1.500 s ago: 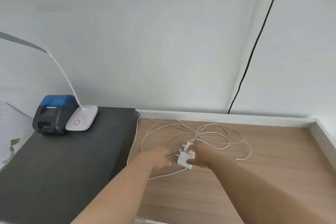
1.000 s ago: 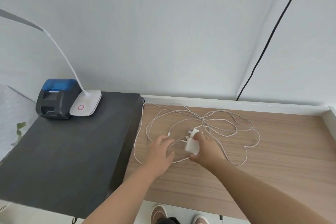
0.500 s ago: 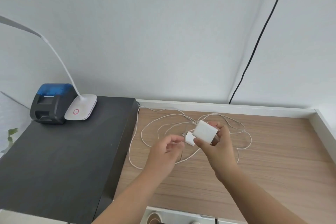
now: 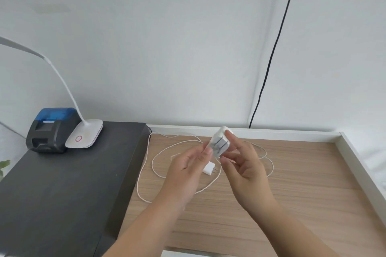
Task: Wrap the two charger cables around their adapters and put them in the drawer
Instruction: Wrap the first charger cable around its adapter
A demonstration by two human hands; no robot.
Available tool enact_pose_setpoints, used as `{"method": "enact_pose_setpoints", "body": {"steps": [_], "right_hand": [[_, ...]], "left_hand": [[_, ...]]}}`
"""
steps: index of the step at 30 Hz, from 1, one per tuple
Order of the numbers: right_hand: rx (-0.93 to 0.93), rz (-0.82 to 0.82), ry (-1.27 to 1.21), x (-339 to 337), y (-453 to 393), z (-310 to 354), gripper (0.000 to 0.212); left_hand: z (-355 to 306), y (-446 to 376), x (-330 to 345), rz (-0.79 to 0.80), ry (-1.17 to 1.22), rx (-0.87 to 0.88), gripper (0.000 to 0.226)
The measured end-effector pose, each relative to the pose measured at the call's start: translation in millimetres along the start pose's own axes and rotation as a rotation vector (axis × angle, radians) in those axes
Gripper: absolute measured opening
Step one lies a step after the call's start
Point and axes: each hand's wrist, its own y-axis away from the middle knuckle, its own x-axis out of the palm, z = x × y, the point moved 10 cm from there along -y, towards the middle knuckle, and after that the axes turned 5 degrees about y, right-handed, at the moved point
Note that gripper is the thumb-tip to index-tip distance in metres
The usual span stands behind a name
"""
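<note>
Right now I see the right hand (image 4: 244, 165) holding a white adapter (image 4: 219, 142) up above the wooden desk (image 4: 292, 183); its index finger lies along the block's far side and its thumb presses the near lower edge, so the block sits pinched between them, prongs turned toward me. My view of the left hand (image 4: 188, 171) shows its thumb and index fingertip closed together just at the adapter's left edge. They seem to pinch the thin white cable (image 4: 155, 153) where it meets the block, though I cannot tell for sure, as the wire is too fine to make out between those fingertips.

Below the fingers of both hands, in the gap between them, a second, smaller adapter (image 4: 208, 169) lies flat on the desk, touched by neither hand. Loose loops of cable spread over the wood behind and beneath the hands, running left toward the edge of a black cabinet (image 4: 62, 194).

On that cabinet, well to the left of the left fingers, stand a white desk lamp (image 4: 84, 134) and a small printer (image 4: 52, 129) with a blue lid.
</note>
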Motion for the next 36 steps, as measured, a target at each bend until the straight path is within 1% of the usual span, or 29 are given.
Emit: {"method": "enact_pose_setpoints", "body": {"steps": [2, 4, 5, 6, 8, 9, 11, 13, 15, 17, 19, 22, 24, 26, 29, 31, 33, 36], "right_hand": [[-0.085, 0.018, 0.1, -2.0, 3.0, 8.0, 0.067], [-0.186, 0.027, 0.198, -4.1, 5.4, 18.7, 0.06], [-0.233, 0.028, 0.247, -4.8, 6.4, 24.6, 0.055], [-0.271, 0.033, 0.288, -4.8, 7.5, 29.7, 0.052], [-0.325, 0.06, 0.329, -3.3, 10.4, 38.0, 0.048], [-0.339, 0.08, 0.327, -2.5, 12.3, 41.0, 0.047], [-0.343, 0.121, 0.27, -3.0, 15.6, 43.5, 0.044], [-0.303, 0.135, 0.167, -7.3, 15.1, 42.3, 0.042], [-0.196, 0.108, 0.095, -13.6, 8.3, 34.4, 0.041], [-0.07, 0.113, 0.075, -15.2, -2.8, 24.5, 0.043], [0.067, 0.215, 0.011, -5.8, -12.7, 15.1, 0.047], [0.192, 0.404, -0.122, 19.6, -15.7, 8.3, 0.04], [0.216, 0.475, -0.126, 35.3, -12.1, 4.9, 0.033], [0.224, 0.51, -0.114, 48.2, -7.4, -0.3, 0.032], [0.23, 0.512, -0.139, 62.4, -4.1, -4.6, 0.028], [0.214, 0.515, -0.16, 69.6, -4.1, -1.2, 0.026], [0.17, 0.499, -0.167, 74.2, -6.5, 3.0, 0.023], [0.135, 0.374, -0.155, 66.7, -13.6, 0.1, 0.023]], "left_hand": [[0.6, 2.2, 3.1, -0.014, 0.044, -0.014, 0.029], [5.5, 4.5, 4.1, -0.043, 0.093, -0.052, 0.022], [6.6, 6.0, 5.9, -0.048, 0.131, -0.066, 0.022], [6.9, 7.5, 7.5, -0.056, 0.171, -0.072, 0.027], [7.7, 9.6, 7.4, -0.079, 0.225, -0.065, 0.052], [8.0, 10.7, 6.4, -0.092, 0.246, -0.058, 0.059], [9.3, 13.6, 2.7, -0.116, 0.299, -0.059, 0.059], [11.6, 16.8, -0.7, -0.121, 0.344, -0.082, 0.061], [12.4, 20.7, -0.7, -0.102, 0.383, -0.107, 0.062], [11.7, 26.0, 4.4, -0.055, 0.464, -0.133, 0.057], [8.7, 32.6, 10.9, -0.012, 0.561, -0.165, 0.046], [4.3, 40.8, 13.4, 0.036, 0.638, -0.221, 0.048], [1.0, 43.6, 7.9, 0.02, 0.635, -0.228, 0.047], [-0.7, 46.5, -1.7, -0.033, 0.601, -0.211, 0.045], [-0.9, 51.7, -19.4, -0.101, 0.494, -0.171, 0.046], [-1.7, 54.9, -27.5, -0.113, 0.454, -0.152, 0.046], [-3.3, 56.7, -35.5, -0.137, 0.447, -0.128, 0.044], [-7.0, 56.4, -43.9, -0.181, 0.466, -0.069, 0.043]]}}
